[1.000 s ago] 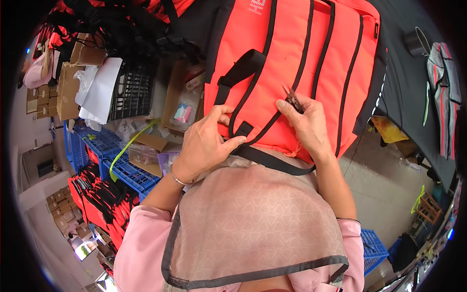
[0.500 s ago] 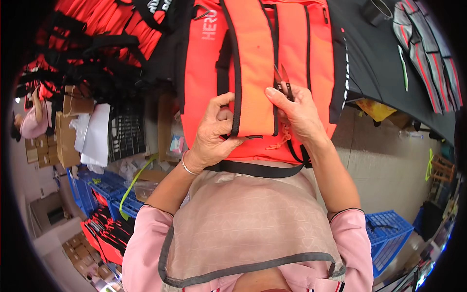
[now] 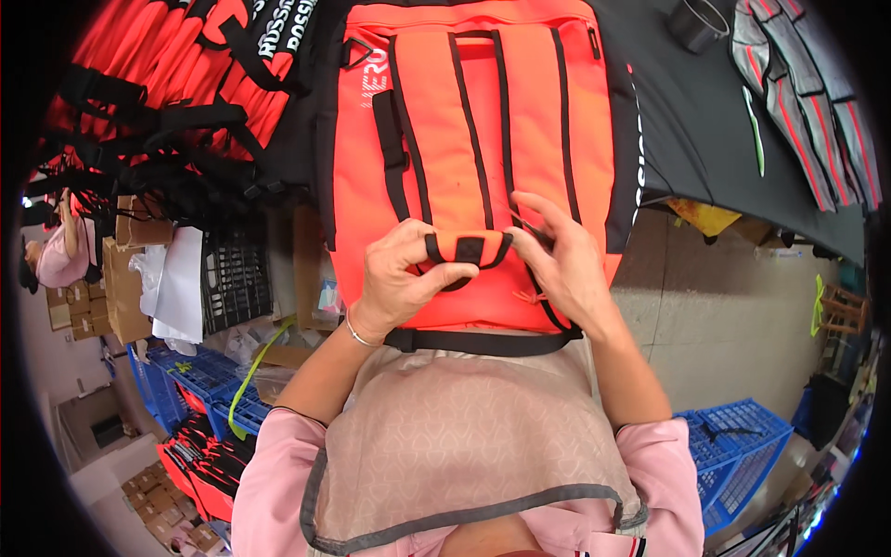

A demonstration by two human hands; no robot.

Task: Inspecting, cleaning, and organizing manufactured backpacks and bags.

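Backpack (image 3: pixel 534 121) on dark table (image 3: pixel 691 111); left grip (image 3: pixel 399 277) pinching strap (image 3: pixel 487 244), right grip (image 3: pixel 574 271) around snips (image 3: pixel 533 228); blue crate (image 3: pixel 729 450) on floor (image 3: pixel 715 316).

Small dark tool (image 3: pixel 533 227) in R hand (image 3: pixel 574 269), just R of the strap grip: blurred & mostly covered by fingers, so exact type can't be told. L hand (image 3: pixel 394 278) pinches the strap end (image 3: pixel 448 246); fingertips behind it are hidden. Above the grip, red backpack (image 3: pixel 357 190) meets the top edge, cut off; below the grip, its bottom is partly hidden by a black band (image 3: pixel 483 343). Upper L, red bags (image 3: pixel 139 46) are smeared, cut by the frame. Upper R, dark cup (image 3: pixel 698 30) & grey garment (image 3: pixel 812 102) also cut off. Far L, a person (image 3: pixel 67 246), too small for detail.
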